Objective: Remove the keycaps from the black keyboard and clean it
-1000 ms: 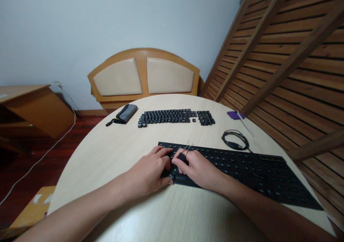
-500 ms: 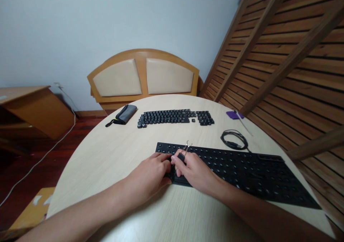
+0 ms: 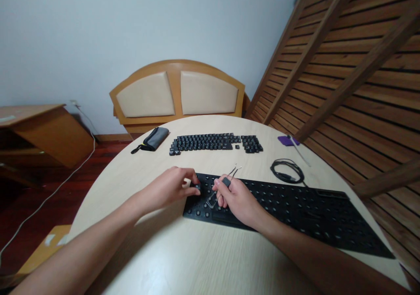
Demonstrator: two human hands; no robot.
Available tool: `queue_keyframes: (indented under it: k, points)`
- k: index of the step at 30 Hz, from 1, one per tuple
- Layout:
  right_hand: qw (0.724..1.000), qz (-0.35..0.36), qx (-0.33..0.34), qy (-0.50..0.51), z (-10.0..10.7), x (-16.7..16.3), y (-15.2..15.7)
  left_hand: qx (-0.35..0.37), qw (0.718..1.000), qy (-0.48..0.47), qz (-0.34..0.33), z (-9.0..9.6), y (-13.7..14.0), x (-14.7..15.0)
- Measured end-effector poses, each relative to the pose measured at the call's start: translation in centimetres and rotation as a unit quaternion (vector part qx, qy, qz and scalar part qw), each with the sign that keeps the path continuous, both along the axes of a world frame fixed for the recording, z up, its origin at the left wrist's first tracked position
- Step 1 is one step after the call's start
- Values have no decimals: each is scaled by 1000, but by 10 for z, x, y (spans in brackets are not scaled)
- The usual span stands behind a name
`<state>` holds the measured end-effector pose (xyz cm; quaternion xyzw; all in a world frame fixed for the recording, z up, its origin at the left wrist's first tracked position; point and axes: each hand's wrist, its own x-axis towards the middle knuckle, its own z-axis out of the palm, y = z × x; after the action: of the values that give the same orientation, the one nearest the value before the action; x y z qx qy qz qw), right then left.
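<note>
A black keyboard base (image 3: 272,205), its keycaps off, lies across the near part of the round table. My left hand (image 3: 175,185) is over its left end, thumb and forefinger pinched on a small dark keycap (image 3: 197,187). Just to the right, my right hand (image 3: 235,201) is closed around a wire keycap puller (image 3: 226,182) with a dark handle. Thin wire prongs stick out above and below that fist. Farther back, loose black keycaps (image 3: 201,142) lie in rows laid out like a keyboard, with a single keycap (image 3: 237,147) standing apart in a gap.
A grey and black pouch (image 3: 155,138) sits at the table's back left. The coiled black cable (image 3: 287,171) lies behind the base on the right. Beyond it are a purple cloth (image 3: 287,141) and a thin brush-like stick (image 3: 300,150). Wooden slats rise close along the right.
My left hand has lifted and moved left, away from my right hand, with a keycap now showing in its fingers. The puller in my right hand has tilted to the right.
</note>
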<state>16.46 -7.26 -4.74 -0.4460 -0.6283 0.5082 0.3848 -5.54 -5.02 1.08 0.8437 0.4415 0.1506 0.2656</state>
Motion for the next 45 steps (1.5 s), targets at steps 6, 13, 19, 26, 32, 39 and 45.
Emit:
queue_keyframes:
  k: [6,13,19,26,32,39,45]
  points:
    - [1000,6,14,-9,-1,0,0,174,977,22,125,-1,54,-12]
    - [1000,12,12,-21,2,0,-2,301,932,58,196,-46,94,-19]
    - [999,14,12,-30,4,-1,-3,316,925,60,201,-66,100,-29]
    - [999,18,16,-32,7,-1,-4,313,925,69,203,-70,102,-33]
    - [999,15,14,-37,6,-1,-4,312,924,69,211,-71,103,-33]
    - [999,17,19,-44,7,-1,-4,310,924,64,216,-72,104,-36]
    - [999,19,20,-46,9,-1,-4,307,924,59,219,-75,106,-38]
